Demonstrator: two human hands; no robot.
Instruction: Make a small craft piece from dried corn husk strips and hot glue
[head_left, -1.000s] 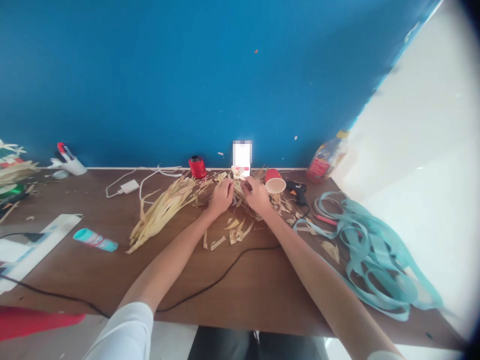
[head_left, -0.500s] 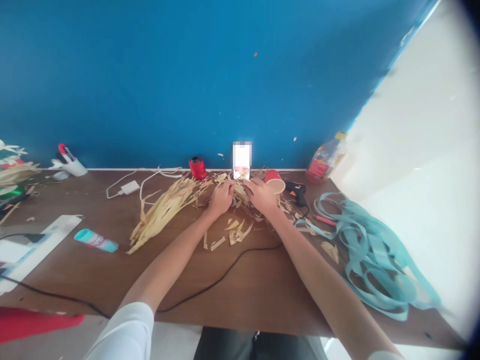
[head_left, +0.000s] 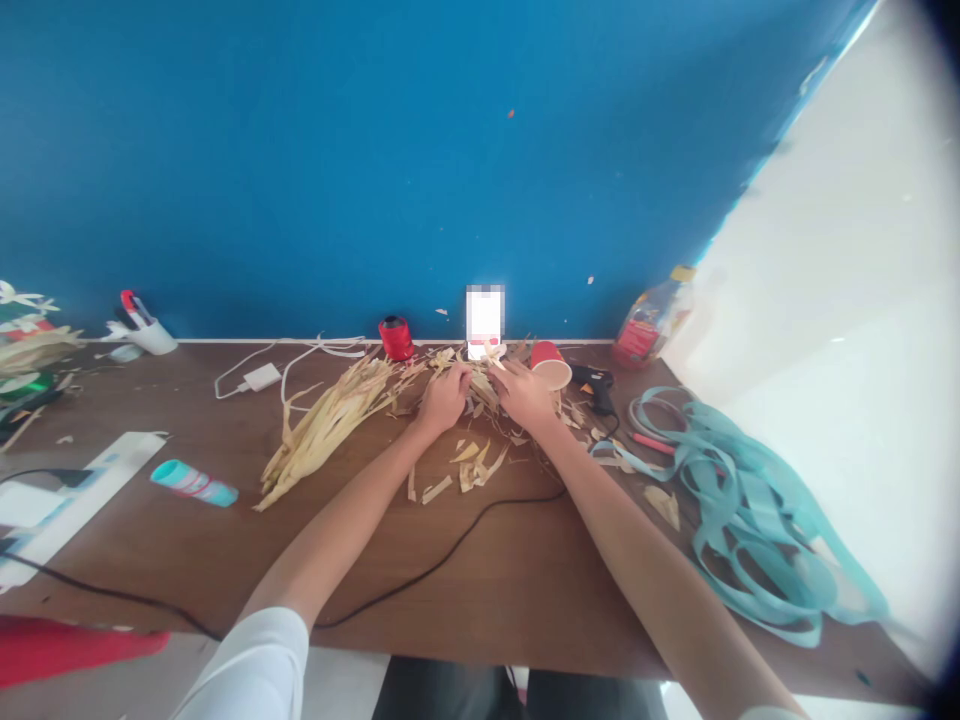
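My left hand (head_left: 445, 396) is closed over the pile of dried husk scraps at the far middle of the table; whatever its fingers hold is too small to make out. Opposite it, my right hand (head_left: 521, 392) pinches a pale dried husk strip (head_left: 495, 353) that sticks up past the fingertips. A small gap separates the two hands. Loose husk scraps (head_left: 474, 465) lie below them. Left of my left hand rests a bundle of long dry husks (head_left: 326, 430). Just beyond my right hand a red paper cup (head_left: 551, 365) lies tipped over.
A lit phone (head_left: 484, 322) leans at the wall, with a red roll (head_left: 396, 338) to its left. Rightward are a black glue gun (head_left: 596, 385), a plastic bottle (head_left: 649, 320) and tangled teal ribbon (head_left: 750, 520). A black cable (head_left: 450, 548) crosses the table near a blue tube (head_left: 195, 483).
Both hands stay almost in place. The pale strip at my right fingertips now shows more clearly above them, and the view has shifted slightly.
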